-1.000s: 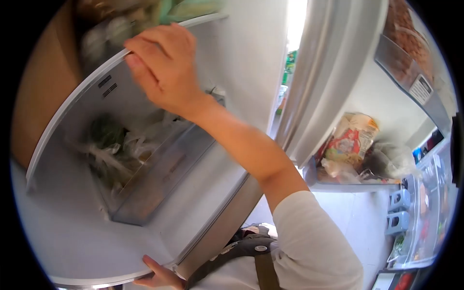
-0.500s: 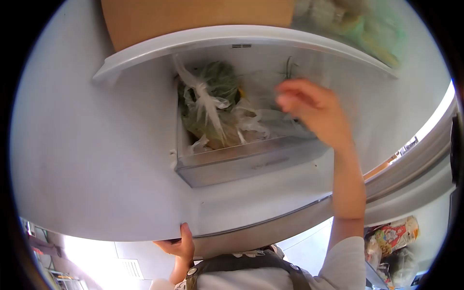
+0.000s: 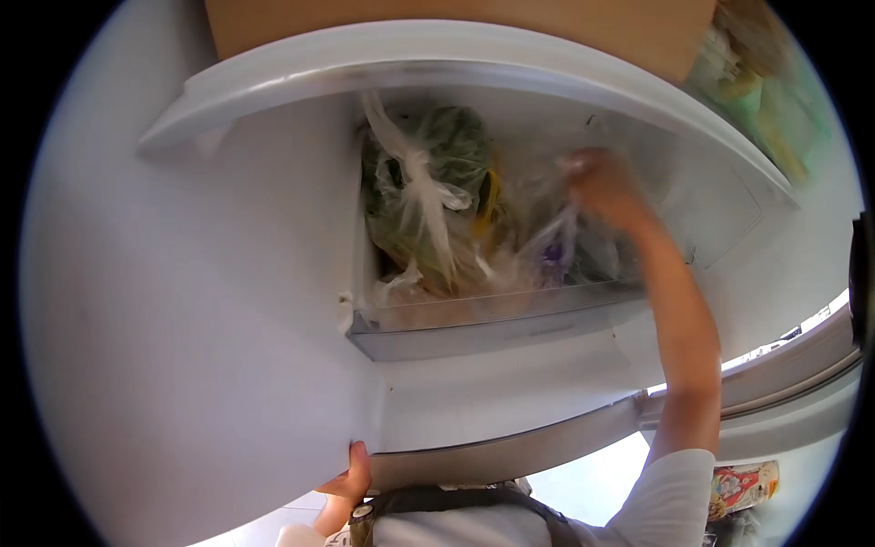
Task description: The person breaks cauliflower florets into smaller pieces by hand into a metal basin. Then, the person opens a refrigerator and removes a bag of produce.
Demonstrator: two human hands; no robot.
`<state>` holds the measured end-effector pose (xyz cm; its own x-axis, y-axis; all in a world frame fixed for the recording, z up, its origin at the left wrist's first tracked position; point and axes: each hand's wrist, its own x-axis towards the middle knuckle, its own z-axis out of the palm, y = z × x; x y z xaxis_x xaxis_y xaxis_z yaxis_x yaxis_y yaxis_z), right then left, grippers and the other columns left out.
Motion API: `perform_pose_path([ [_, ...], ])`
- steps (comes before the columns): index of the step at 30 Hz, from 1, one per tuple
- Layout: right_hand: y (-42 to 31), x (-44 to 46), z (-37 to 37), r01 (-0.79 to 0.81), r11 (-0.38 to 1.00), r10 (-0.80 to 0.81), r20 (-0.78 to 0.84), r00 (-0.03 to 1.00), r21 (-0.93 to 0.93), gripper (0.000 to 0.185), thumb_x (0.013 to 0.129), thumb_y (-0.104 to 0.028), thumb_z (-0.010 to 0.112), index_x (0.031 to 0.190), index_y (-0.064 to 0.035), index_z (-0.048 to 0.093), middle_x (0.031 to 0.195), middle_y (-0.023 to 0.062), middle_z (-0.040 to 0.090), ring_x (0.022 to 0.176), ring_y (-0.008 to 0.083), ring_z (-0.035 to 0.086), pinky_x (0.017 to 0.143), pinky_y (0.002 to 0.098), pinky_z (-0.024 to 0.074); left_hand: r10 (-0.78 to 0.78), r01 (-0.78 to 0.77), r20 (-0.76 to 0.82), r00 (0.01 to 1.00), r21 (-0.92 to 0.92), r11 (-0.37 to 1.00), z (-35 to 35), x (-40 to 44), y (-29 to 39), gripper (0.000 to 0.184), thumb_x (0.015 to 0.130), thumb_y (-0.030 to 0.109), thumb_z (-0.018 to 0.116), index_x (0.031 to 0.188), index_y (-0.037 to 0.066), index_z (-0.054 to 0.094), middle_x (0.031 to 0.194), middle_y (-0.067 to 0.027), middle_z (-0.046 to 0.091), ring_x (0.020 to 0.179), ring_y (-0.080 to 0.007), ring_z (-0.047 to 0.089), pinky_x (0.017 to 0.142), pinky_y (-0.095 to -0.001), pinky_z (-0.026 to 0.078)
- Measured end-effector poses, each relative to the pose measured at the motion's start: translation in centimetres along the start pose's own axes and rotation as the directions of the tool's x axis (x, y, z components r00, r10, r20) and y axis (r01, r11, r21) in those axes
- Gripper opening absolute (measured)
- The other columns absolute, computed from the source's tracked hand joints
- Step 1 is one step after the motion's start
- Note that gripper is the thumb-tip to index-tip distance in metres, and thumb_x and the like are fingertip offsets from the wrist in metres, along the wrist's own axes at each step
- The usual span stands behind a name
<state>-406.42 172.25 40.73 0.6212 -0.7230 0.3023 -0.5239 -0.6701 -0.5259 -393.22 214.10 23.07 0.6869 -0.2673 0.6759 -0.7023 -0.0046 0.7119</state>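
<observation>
My right hand (image 3: 606,187) reaches into a clear fridge drawer (image 3: 510,319) and is blurred by motion, its fingers at the plastic bags (image 3: 551,251) on the drawer's right side. A knotted clear bag of leafy greens (image 3: 437,164) fills the left side, with something yellow beside it. My left hand (image 3: 354,476) is at the lower front edge of the fridge, its thumb showing over the edge and its other fingers mostly hidden.
A white shelf edge (image 3: 456,46) curves above the drawer, carrying a brown box (image 3: 456,16) and a greenish bag (image 3: 761,114). The open fridge door (image 3: 784,365) stands at the right, with a printed food packet (image 3: 746,488) low in it.
My right hand has left the shelf edge and come down into the drawer, among the bags. The view has turned to face the drawer. My left hand stays at the fridge's edge.
</observation>
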Motion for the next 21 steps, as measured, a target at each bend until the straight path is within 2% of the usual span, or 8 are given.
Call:
perform_pose_path([
  [2,2.3,1.0,-0.8,-0.101,0.991,0.113,-0.145,0.983,0.09,0.031,0.07,-0.006,0.056,0.099,0.0042,0.062,0.079,0.0141,0.064,0.066,0.017,0.058,0.061,0.0307,0.0462,0.006,-0.006,0.029,1.0,-0.003,1.0,0.1,-0.1,-0.4,0.045,0.07,0.007,0.06,0.111,-0.004,0.043,0.099,-0.0113,0.052,0.084,-0.0186,0.05,0.076,-0.0305,0.042],
  [5,3.7,1.2,-1.7,-0.204,0.958,0.244,-0.197,0.95,0.203,0.025,0.072,-0.011,0.058,0.092,0.004,0.061,0.075,0.0174,0.063,0.072,0.026,0.061,0.065,0.036,0.0472,0.016,-0.015,0.043,0.999,-0.021,1.0,0.2,0.1,-0.1,0.04,0.07,0.006,0.06,0.106,-0.004,0.047,0.095,-0.0104,0.054,0.08,-0.0185,0.052,0.074,-0.0298,0.043],
  [8,7.6,2.2,-1.9,0.047,0.996,-0.073,-0.421,0.904,-0.073,0.025,0.071,-0.011,0.06,0.091,0.0045,0.06,0.073,0.0159,0.062,0.07,0.0256,0.06,0.064,0.0368,0.0465,0.035,-0.034,0.039,0.999,-0.029,0.999,0.4,0.6,0.2,0.036,0.07,0.008,0.06,0.102,-0.005,0.05,0.092,-0.01,0.056,0.078,-0.0184,0.052,0.072,-0.0291,0.043],
  [10,12.8,3.8,-4.3,-0.012,0.909,-0.212,-0.486,0.848,-0.417,0.022,0.073,-0.012,0.06,0.089,0.0039,0.06,0.07,0.0125,0.06,0.067,0.0223,0.058,0.06,0.0349,0.0457,0.008,-0.006,0.029,1.0,-0.066,0.998,0.6,0.9,0.5,0.034,0.071,0.009,0.06,0.101,-0.005,0.052,0.091,-0.01,0.056,0.077,-0.0181,0.053,0.071,-0.0286,0.043],
  [12,11.4,3.5,-5.2,-0.127,0.955,-0.059,-0.588,0.806,-0.269,0.021,0.075,-0.012,0.06,0.089,0.0028,0.06,0.069,0.0094,0.059,0.064,0.0191,0.056,0.055,0.0326,0.0448,-0.011,0.013,0.026,1.0,-0.068,0.998,0.5,0.8,0.6,0.033,0.072,0.011,0.061,0.1,-0.005,0.053,0.09,-0.01,0.057,0.077,-0.0177,0.053,0.07,-0.0281,0.043],
  [13,5.6,1.8,-5.5,-0.192,0.98,0.188,-0.6,0.777,0.059,0.02,0.076,-0.013,0.06,0.089,0.0021,0.06,0.069,0.008,0.059,0.062,0.0177,0.055,0.053,0.0312,0.0443,-0.016,0.018,0.027,1.0,-0.063,0.998,0.5,0.8,0.6,0.033,0.072,0.011,0.061,0.099,-0.005,0.053,0.089,-0.0099,0.057,0.076,-0.0175,0.053,0.069,-0.0279,0.043],
  [14,2.2,0.8,-5.6,-0.241,0.893,0.424,-0.531,0.734,0.38,0.019,0.077,-0.014,0.06,0.089,0.0013,0.059,0.069,0.0066,0.058,0.06,0.0163,0.054,0.051,0.0298,0.0438,-0.021,0.023,0.028,0.999,-0.058,0.998,0.4,0.7,0.5,0.032,0.073,0.012,0.062,0.099,-0.005,0.054,0.089,-0.0097,0.058,0.075,-0.0172,0.053,0.068,-0.0277,0.043],
  [21,3.6,1.6,-6.2,-0.231,0.798,0.497,-0.393,0.773,0.556,0.023,0.079,-0.014,0.061,0.098,-0.0022,0.056,0.077,0.0054,0.059,0.06,0.0135,0.052,0.049,0.0268,0.0438,-0.064,0.064,0.005,0.998,-0.039,0.997,0.5,0.8,0.9,0.025,0.071,0.01,0.061,0.09,-0.005,0.057,0.08,-0.0073,0.059,0.067,-0.015,0.052,0.063,-0.0258,0.043],
])
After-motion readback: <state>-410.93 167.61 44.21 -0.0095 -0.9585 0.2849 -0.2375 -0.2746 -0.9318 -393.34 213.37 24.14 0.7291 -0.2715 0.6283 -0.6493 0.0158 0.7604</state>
